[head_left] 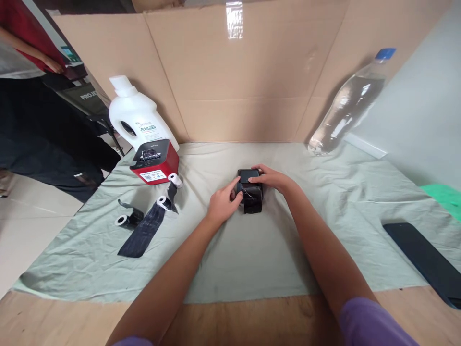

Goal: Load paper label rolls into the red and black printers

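Observation:
A small black receipt printer (249, 177) rests on the cloth in front of me, with a strip of glossy black paper (252, 202) hanging from its near side. My left hand (224, 203) grips its left side, thumb low and index finger near the upper edge. My right hand (271, 178) holds it from the right, with its thumb across the top and fingers at the far edge. Both palms hide parts of the casing. To the left lie rolls of black paper: one roll (129, 219) partly unwound, another (163, 203) with a long tail, and a third (175, 181).
A red and black printer (158, 166) stands at left before a white detergent bottle (140, 115). A water-filled bottle (349, 105) leans against the cardboard (245, 72) at right. A dark phone (425, 259) lies on the green cloth (223, 269). A person (39, 115) stands at far left.

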The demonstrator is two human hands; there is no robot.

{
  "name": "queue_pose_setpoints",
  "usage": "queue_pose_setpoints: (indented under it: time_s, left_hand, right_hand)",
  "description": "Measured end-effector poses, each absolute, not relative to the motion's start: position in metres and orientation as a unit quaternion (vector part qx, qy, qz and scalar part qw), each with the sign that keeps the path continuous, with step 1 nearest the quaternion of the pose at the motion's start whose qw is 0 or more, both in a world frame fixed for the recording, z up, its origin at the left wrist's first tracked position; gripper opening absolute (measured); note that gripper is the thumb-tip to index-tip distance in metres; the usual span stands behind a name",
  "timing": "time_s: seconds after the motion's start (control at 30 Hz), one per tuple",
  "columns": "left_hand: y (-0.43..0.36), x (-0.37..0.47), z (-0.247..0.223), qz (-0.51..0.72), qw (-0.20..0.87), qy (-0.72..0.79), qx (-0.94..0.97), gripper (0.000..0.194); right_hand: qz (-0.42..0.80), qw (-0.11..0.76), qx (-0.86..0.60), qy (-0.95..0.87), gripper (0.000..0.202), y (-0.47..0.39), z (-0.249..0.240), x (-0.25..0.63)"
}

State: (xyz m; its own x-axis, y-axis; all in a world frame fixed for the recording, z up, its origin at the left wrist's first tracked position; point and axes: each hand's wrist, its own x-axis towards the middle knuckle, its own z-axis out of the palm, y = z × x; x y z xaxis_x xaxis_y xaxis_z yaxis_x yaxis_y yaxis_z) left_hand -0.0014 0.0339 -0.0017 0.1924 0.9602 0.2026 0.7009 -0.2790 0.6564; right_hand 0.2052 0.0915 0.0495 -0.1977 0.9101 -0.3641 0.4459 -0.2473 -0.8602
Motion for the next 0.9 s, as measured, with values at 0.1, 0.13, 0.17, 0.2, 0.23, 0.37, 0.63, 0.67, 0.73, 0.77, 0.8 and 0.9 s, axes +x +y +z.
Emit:
queue_pose_setpoints:
  time_s: [0.1, 0.13, 0.17, 0.2, 0.23, 0.37, 0.63, 0.67, 0.73, 0.77, 0.8, 0.9]
  left_hand:
    - [0.034, -0.002, -0.002, 0.295, 0.222, 0.559, 0.743, 0.056]
    - [0.035, -0.002, -0.003, 0.296, 0.223, 0.558, 0.743, 0.057]
    - [0.035, -0.002, -0.004, 0.298, 0.223, 0.556, 0.743, 0.058]
    - [0.036, -0.002, -0.005, 0.300, 0.223, 0.556, 0.742, 0.060]
    - [0.036, -0.003, -0.006, 0.304, 0.222, 0.557, 0.741, 0.061]
    - [0.039, -0.004, -0.010, 0.293, 0.198, 0.543, 0.761, 0.061]
    - [0.043, -0.007, -0.018, 0.214, 0.184, 0.530, 0.800, 0.090]
    - [0.043, -0.007, -0.018, 0.220, 0.189, 0.527, 0.799, 0.089]
    - [0.045, -0.003, -0.017, 0.241, 0.196, 0.516, 0.798, 0.088]
    - [0.046, 0.001, -0.015, 0.255, 0.199, 0.511, 0.796, 0.087]
    - [0.048, 0.007, -0.012, 0.269, 0.203, 0.506, 0.794, 0.086]
    - [0.058, 0.041, 0.000, 0.306, 0.217, 0.490, 0.787, 0.081]
  right_hand:
    - [0.529, 0.231, -0.591, -0.564, 0.073, 0.095, 0.043, 0.211]
    - [0.524, 0.232, -0.598, -0.561, 0.074, 0.096, 0.041, 0.213]
    - [0.519, 0.232, -0.606, -0.555, 0.074, 0.097, 0.040, 0.215]
    - [0.517, 0.234, -0.614, -0.549, 0.072, 0.099, 0.039, 0.216]
    - [0.516, 0.239, -0.618, -0.542, 0.070, 0.100, 0.039, 0.217]
    - [0.489, 0.294, -0.645, -0.509, 0.041, 0.098, 0.037, 0.215]
    - [0.297, 0.456, -0.569, -0.617, 0.044, 0.032, -0.009, 0.203]
    - [0.289, 0.467, -0.540, -0.638, 0.050, 0.026, -0.013, 0.204]
    - [0.299, 0.474, -0.505, -0.657, 0.057, 0.020, -0.013, 0.209]
    - [0.306, 0.477, -0.500, -0.655, 0.057, 0.020, -0.011, 0.213]
    - [0.312, 0.481, -0.501, -0.649, 0.057, 0.022, -0.007, 0.219]
    - [0.311, 0.499, -0.532, -0.610, 0.047, 0.034, 0.008, 0.249]
